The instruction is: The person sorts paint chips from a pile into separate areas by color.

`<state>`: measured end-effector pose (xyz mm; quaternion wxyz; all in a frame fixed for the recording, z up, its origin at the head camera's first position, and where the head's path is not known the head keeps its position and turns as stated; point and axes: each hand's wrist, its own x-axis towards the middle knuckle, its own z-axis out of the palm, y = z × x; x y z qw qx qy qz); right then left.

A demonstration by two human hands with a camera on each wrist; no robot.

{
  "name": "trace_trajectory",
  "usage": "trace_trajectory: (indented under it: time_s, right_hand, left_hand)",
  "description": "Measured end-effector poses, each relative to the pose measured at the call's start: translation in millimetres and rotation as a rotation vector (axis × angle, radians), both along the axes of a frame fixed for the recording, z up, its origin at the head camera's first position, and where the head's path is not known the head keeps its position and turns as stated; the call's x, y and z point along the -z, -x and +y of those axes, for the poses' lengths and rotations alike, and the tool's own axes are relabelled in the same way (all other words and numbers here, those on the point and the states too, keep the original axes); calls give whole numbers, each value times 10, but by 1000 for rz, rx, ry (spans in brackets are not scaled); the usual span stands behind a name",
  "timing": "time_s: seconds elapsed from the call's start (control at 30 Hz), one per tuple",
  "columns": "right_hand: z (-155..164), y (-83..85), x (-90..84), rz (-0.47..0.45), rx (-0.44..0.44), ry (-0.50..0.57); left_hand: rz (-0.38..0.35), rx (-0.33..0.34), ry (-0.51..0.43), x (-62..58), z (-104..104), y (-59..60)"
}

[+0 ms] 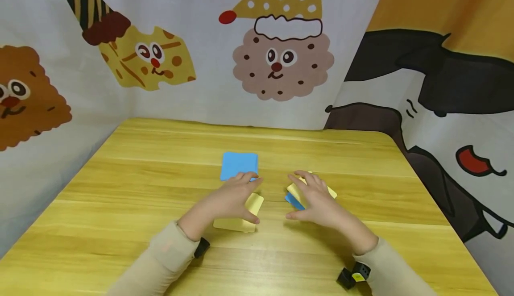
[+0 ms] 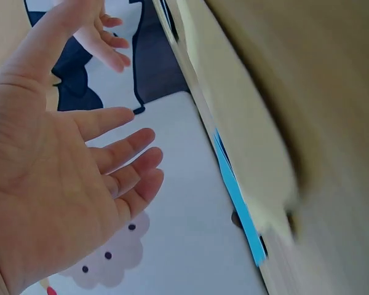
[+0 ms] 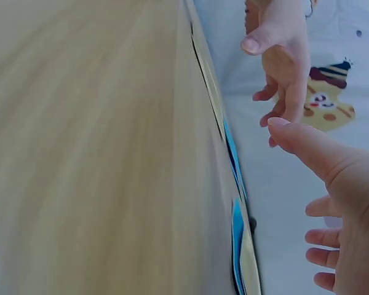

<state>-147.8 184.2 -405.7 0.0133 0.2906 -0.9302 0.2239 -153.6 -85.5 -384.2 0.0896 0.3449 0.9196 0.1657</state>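
My left hand [image 1: 234, 195] hovers with relaxed, spread fingers over a yellow paper pad [image 1: 241, 218] on the wooden table [image 1: 120, 189]. The left wrist view shows its palm [image 2: 67, 184] bare and holding nothing, apart from the pad's edge [image 2: 252, 153]. Just past the fingertips lies a blue paper square [image 1: 239, 165]. My right hand [image 1: 315, 198] is also spread, above a yellow pad [image 1: 331, 192] stacked on a blue one [image 1: 295, 201]. In the right wrist view the hand [image 3: 350, 184] stays clear of the blue edge [image 3: 237, 227].
Cartoon-printed cloth walls [image 1: 277, 55] close in the table at the back, left and right. Bare wood runs to the left of the pads and along the near edge. A dark wrist device [image 1: 353, 277] sits on my right sleeve.
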Motion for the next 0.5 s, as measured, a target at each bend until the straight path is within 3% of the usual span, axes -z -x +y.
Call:
trace_trajectory:
  time_s: [0.27,0.5]
  right_hand:
    - [294,33,-10,-14,68,-16]
    - [566,170,30,-13,39,-15]
  left_hand:
    - [19,3,-3,-12,352,46]
    - [76,-38,10,7,706,40]
